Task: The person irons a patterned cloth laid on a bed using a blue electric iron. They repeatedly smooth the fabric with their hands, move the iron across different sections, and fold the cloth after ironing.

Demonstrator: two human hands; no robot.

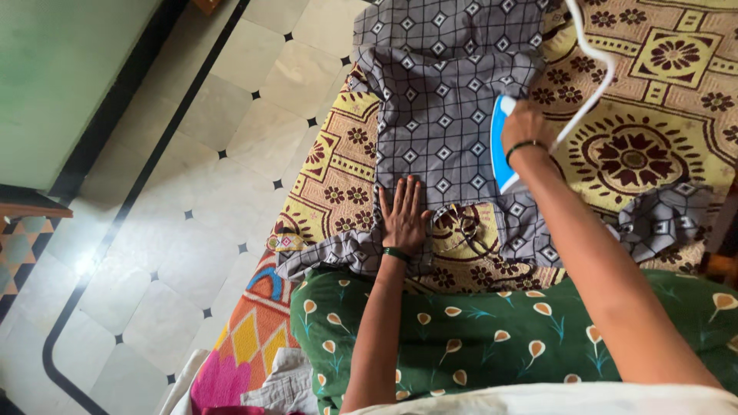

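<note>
A grey checked shirt lies spread on a yellow and brown patterned blanket. My left hand rests flat on the shirt's lower edge, fingers apart, pressing the cloth down. My right hand grips the handle of a blue and white electric iron, which stands on the shirt to the right of my left hand. The iron's white cord runs up and off the top of the view. A dark bangle sits on each wrist.
A green leaf-print cloth covers my lap below the blanket. Bright patterned fabric lies at lower left. Pale tiled floor with a black border line stretches left to a green wall.
</note>
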